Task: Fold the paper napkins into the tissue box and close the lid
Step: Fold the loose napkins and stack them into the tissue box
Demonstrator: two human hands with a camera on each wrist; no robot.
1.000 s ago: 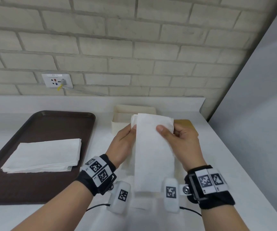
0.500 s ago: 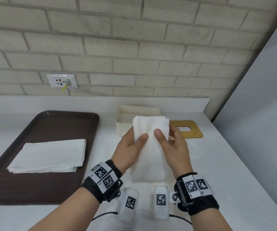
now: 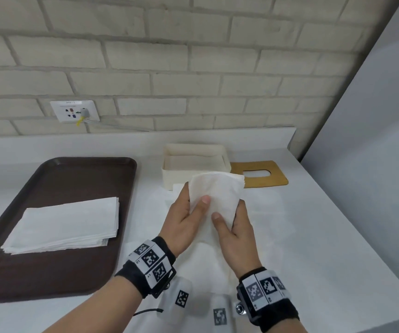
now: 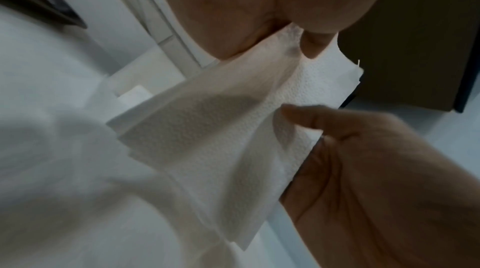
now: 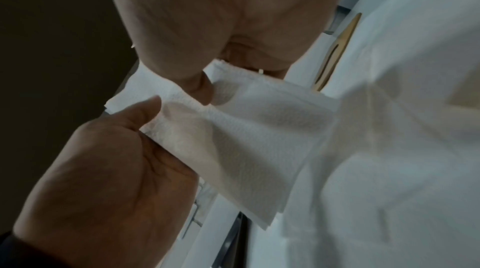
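Both the left hand [image 3: 186, 221] and right hand [image 3: 235, 233] pinch a folded white paper napkin [image 3: 215, 195] just before the open cream tissue box [image 3: 194, 173], while the white napkin stack [image 3: 63, 224] and slotted wooden lid [image 3: 258, 174] remain untouched.

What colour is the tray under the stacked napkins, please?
The tray is dark brown, clearest in the head view.
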